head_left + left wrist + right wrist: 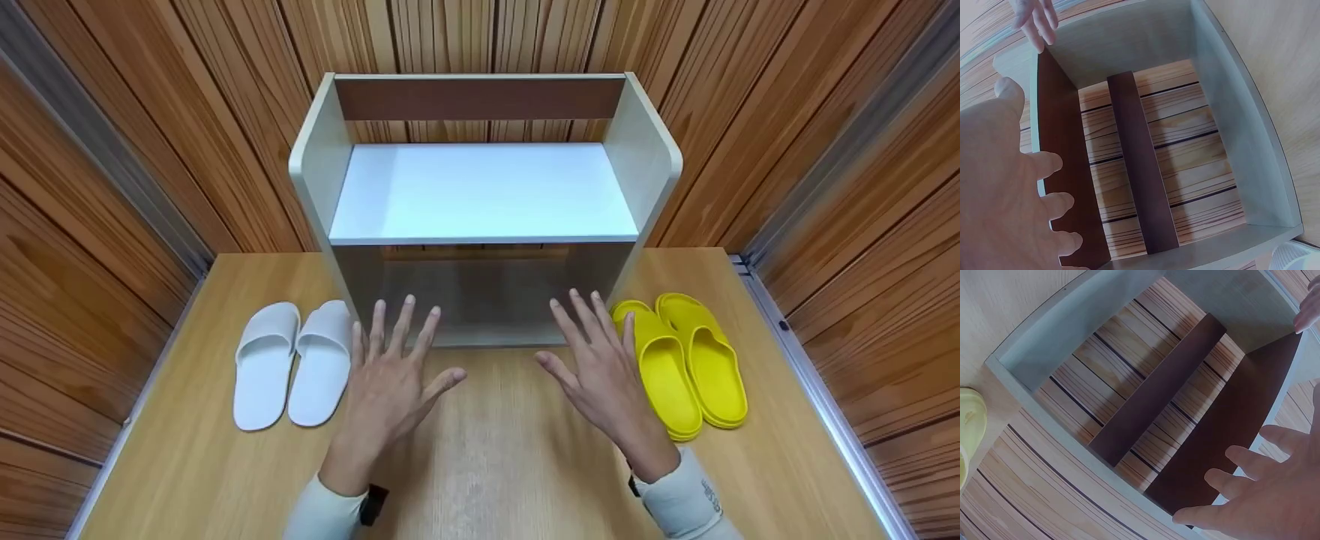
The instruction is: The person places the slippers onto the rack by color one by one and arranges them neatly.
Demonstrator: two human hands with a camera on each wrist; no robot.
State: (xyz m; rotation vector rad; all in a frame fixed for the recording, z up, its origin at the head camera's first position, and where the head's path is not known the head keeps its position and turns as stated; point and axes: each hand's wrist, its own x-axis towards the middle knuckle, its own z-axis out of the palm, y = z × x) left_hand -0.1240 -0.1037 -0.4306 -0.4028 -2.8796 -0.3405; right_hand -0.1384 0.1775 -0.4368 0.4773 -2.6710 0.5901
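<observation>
Both hands hang spread over the floor in front of a small white two-tier shoe rack [484,191]. My left hand [390,382] has its fingers straight and apart, holding nothing; a pair of white slippers [262,382] lies just left of it. Fingers extended, my right hand [604,375] is likewise bare and partly overlaps the yellow slippers [667,375] in the head view. Each wrist view looks into the rack's lower space, where a dark crossbar [1143,169] runs across the back. In the right wrist view a yellow slipper [971,427] shows at the left edge.
Wood-plank walls [97,247] enclose the spot on the left, back and right. Metal rails [817,397] edge the light wooden floor [487,450]. The rack's upper shelf [484,191] bears nothing visible and stands against the back wall.
</observation>
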